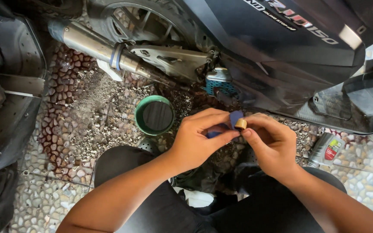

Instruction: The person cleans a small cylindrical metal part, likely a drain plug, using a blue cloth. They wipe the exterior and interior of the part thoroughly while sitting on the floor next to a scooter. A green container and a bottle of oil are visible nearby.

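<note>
The left hand (199,138) and right hand (270,142) met above the person's knees, pinching a small roller (240,124) and a cloth (235,117) between them. Beyond the hands stood the scooter (290,56), its rear wheel (143,21) and exhaust pipe (96,45) to the left. A round container (140,116) sat on the pebble floor (91,116) below the exhaust, left of the hands. An oil bottle (324,149) lay on the floor to the right.

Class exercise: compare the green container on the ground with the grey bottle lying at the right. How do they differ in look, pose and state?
The green container is round, wide and stands upright and open, its dark inside showing; the grey bottle is slim, lies on its side and carries a coloured label. The green container sits left of the hands, the grey bottle to their right. Both rest on the pebbled floor beside the scooter.
</note>
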